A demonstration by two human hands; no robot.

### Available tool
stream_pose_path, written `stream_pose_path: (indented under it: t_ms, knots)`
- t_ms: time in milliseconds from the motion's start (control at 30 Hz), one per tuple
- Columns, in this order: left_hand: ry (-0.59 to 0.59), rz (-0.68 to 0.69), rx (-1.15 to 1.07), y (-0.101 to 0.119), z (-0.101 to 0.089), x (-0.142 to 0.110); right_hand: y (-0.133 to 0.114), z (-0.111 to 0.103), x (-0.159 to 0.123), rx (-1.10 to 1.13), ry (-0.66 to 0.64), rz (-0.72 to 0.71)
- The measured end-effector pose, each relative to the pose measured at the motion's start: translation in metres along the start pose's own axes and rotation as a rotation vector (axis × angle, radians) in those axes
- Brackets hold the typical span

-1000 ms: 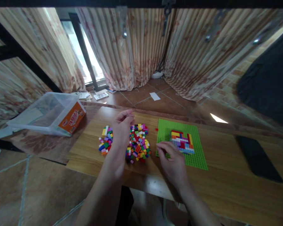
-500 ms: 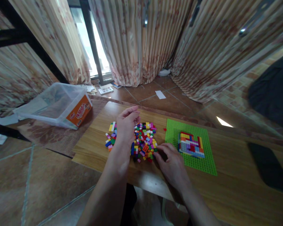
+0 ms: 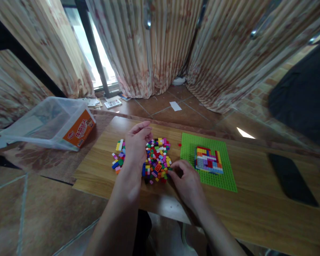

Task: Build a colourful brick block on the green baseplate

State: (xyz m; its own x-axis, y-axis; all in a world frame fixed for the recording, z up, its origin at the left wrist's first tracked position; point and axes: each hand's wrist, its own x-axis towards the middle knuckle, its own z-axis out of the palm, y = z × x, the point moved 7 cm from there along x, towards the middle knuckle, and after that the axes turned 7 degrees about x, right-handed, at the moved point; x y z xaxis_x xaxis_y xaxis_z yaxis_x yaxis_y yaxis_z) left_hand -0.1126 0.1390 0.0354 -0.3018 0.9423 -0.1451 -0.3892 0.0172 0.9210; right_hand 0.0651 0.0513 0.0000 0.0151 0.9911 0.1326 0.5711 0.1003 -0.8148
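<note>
A loose pile of small colourful toy bricks (image 3: 157,160) lies on the wooden table, partly covered by my left hand and forearm. Raised over the pile, my left hand (image 3: 139,137) has its fingers curled together; whatever they may hold is hidden. My right hand (image 3: 185,177) rests at the pile's right edge, thumb and forefinger drawn together beside a dark green brick; I cannot make out what is between the tips. Right of it lies a green baseplate (image 3: 226,181) bearing a flat, multicoloured block of joined bricks (image 3: 208,160). One red brick (image 3: 179,144) sits apart near the plate's left edge.
A clear plastic bin (image 3: 50,122) with an orange label stands on the floor mat left of the table (image 3: 96,174). A black phone-like slab (image 3: 293,179) lies at the table's right. Curtains (image 3: 165,46) hang behind, and papers (image 3: 175,106) lie on the floor.
The view has swung slightly right, so everything sits further left in the picture. Both hands keep nearly the same pose over and beside the bricks.
</note>
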Motion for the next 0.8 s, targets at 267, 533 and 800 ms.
stream_pose_path:
  t_ms: [267, 533, 800]
  knots:
    - [-0.054, -0.016, 0.062, -0.004, 0.008, -0.002, -0.002, -0.031, 0.000, 0.245, 0.172, -0.043]
    - [-0.181, -0.030, 0.227, -0.022, 0.033, -0.014, 0.041, -0.102, -0.004, 0.176, 0.394, 0.021]
    - [-0.232, -0.066, 0.292, -0.033, 0.051, -0.028, 0.054, -0.114, -0.001, -0.005, 0.340, -0.078]
